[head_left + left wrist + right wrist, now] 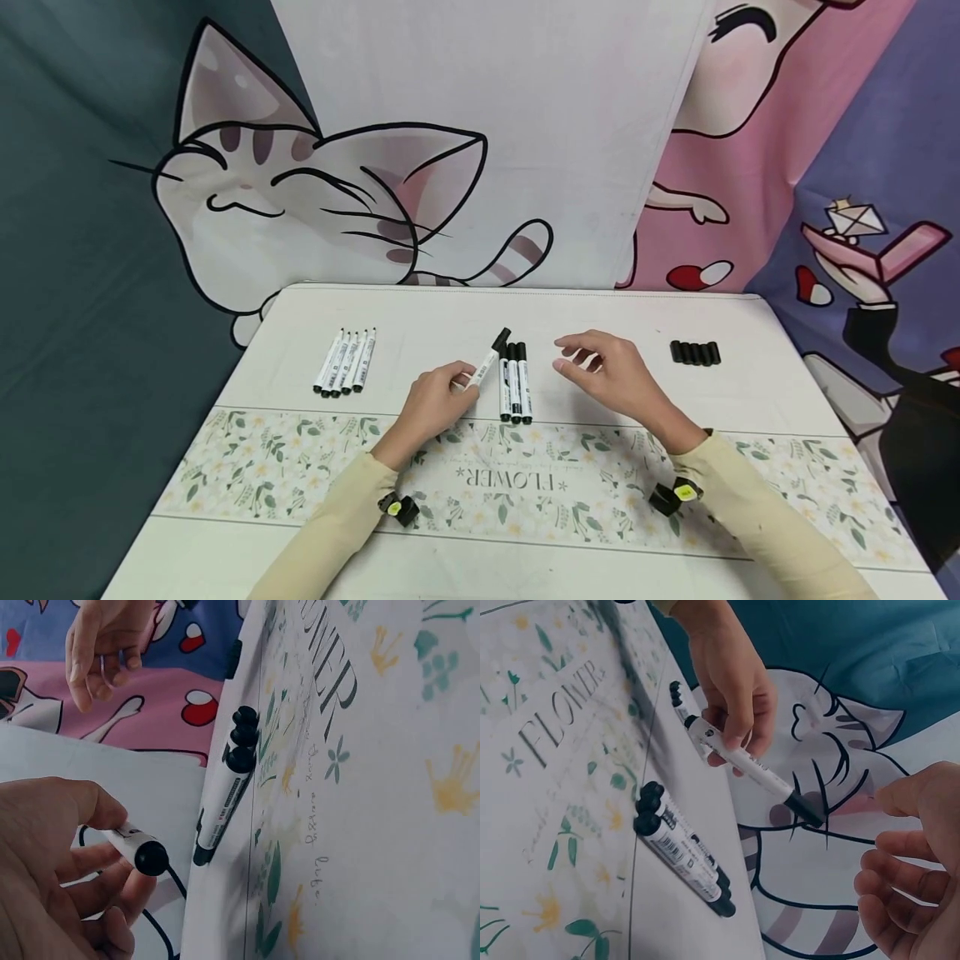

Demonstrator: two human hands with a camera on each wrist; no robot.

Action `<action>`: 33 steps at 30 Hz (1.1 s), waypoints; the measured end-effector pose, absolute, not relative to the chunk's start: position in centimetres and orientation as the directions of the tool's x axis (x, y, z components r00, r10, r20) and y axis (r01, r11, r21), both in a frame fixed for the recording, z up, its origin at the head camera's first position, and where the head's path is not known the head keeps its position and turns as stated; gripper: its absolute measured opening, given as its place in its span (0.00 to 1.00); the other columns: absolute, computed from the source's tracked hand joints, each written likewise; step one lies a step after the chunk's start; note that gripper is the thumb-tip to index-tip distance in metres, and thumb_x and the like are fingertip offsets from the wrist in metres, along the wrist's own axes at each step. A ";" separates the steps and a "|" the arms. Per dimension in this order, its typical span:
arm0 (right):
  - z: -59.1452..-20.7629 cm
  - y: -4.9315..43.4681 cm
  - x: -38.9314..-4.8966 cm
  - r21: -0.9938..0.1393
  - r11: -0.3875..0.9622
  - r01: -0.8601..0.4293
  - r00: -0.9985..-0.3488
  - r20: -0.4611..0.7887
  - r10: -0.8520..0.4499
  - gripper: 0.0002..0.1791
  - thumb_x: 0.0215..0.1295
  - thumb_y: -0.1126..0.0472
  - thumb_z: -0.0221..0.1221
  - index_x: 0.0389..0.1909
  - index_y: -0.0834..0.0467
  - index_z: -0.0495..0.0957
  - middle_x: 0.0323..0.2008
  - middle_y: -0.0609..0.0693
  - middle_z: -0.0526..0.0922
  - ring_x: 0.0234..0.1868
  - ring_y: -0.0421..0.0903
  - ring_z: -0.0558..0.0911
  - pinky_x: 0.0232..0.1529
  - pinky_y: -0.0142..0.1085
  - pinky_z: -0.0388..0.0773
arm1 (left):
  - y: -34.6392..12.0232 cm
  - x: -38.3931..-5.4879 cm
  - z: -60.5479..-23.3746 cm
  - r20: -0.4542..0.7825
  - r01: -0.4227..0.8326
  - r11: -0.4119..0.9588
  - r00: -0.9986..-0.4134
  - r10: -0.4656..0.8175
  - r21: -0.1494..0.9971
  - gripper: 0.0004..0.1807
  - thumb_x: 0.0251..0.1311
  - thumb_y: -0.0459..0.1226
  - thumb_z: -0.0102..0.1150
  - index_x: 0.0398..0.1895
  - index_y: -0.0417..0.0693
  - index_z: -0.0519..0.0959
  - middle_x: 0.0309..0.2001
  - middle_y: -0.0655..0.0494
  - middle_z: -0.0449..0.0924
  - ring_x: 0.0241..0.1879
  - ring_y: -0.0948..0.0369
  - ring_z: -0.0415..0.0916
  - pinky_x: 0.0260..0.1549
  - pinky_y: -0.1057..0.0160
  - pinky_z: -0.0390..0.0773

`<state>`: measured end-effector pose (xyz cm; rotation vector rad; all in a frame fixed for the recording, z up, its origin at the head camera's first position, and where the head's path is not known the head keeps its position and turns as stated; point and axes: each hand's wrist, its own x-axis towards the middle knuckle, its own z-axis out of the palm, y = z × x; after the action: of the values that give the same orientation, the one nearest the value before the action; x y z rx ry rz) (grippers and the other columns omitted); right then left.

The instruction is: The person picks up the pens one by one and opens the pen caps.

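My left hand (442, 402) pinches a white marker (754, 766) by its barrel between thumb and fingers. Its black cap is on, pointing up and away in the head view. Just right of it, three capped markers (514, 383) lie side by side on the table. On the far side of these, my right hand (606, 371) hovers with thumb and fingers apart and slightly bent, holding nothing. In the right wrist view, the fingers of this hand (915, 877) are seen at the lower right.
Several uncapped markers (345, 362) lie in a row at the left of the table. Several loose black caps (695, 353) sit together at the right. A floral strip (517, 483) runs across the white table, and a printed curtain (495, 75) hangs behind its far edge.
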<state>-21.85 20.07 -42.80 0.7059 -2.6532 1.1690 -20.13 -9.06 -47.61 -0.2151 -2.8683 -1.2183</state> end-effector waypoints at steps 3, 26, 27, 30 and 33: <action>-42.6 19.9 -21.8 -0.658 0.577 -0.483 -0.874 0.329 -0.357 0.17 0.68 0.53 0.68 0.54 0.54 0.86 0.46 0.49 0.87 0.40 0.42 0.83 0.39 0.43 0.83 | -9.1 -19.7 -47.2 0.110 0.172 0.677 -0.985 0.135 0.716 0.14 0.64 0.40 0.62 0.51 0.50 0.85 0.37 0.61 0.85 0.33 0.66 0.78 0.31 0.63 0.78; -40.1 17.5 -19.6 -0.615 0.520 -0.593 -0.801 0.392 -0.452 0.24 0.66 0.54 0.70 0.61 0.55 0.81 0.49 0.47 0.87 0.42 0.44 0.85 0.39 0.37 0.82 | -9.5 -17.8 -46.3 0.441 0.570 0.599 -0.820 0.366 0.562 0.15 0.64 0.37 0.65 0.53 0.51 0.86 0.41 0.61 0.86 0.37 0.64 0.79 0.32 0.65 0.76; -40.1 17.4 -19.6 -0.614 0.520 -0.593 -0.801 0.387 -0.456 0.24 0.66 0.54 0.70 0.61 0.55 0.81 0.49 0.47 0.87 0.42 0.45 0.85 0.39 0.38 0.82 | -9.5 -17.8 -46.3 0.437 0.569 0.602 -0.821 0.369 0.560 0.15 0.64 0.38 0.65 0.54 0.52 0.85 0.42 0.61 0.86 0.37 0.64 0.78 0.32 0.65 0.76; -40.2 17.1 -19.6 -0.616 0.525 -0.587 -0.804 0.369 -0.467 0.24 0.66 0.54 0.69 0.61 0.56 0.81 0.48 0.47 0.87 0.42 0.49 0.86 0.39 0.41 0.83 | -9.5 -17.7 -46.3 0.420 0.563 0.604 -0.825 0.377 0.563 0.14 0.65 0.39 0.65 0.54 0.53 0.85 0.42 0.62 0.86 0.38 0.64 0.78 0.34 0.65 0.76; -40.3 17.0 -19.5 -0.610 0.532 -0.587 -0.803 0.354 -0.480 0.25 0.66 0.53 0.69 0.61 0.57 0.81 0.47 0.48 0.88 0.42 0.49 0.86 0.38 0.41 0.82 | -9.5 -17.7 -46.3 0.408 0.561 0.603 -0.828 0.385 0.568 0.14 0.66 0.39 0.65 0.54 0.53 0.86 0.43 0.62 0.86 0.38 0.64 0.78 0.35 0.64 0.77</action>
<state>-19.46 16.97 -40.28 0.9193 -2.6225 1.1262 -17.72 -9.50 -46.28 -0.7778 -2.5867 -1.0420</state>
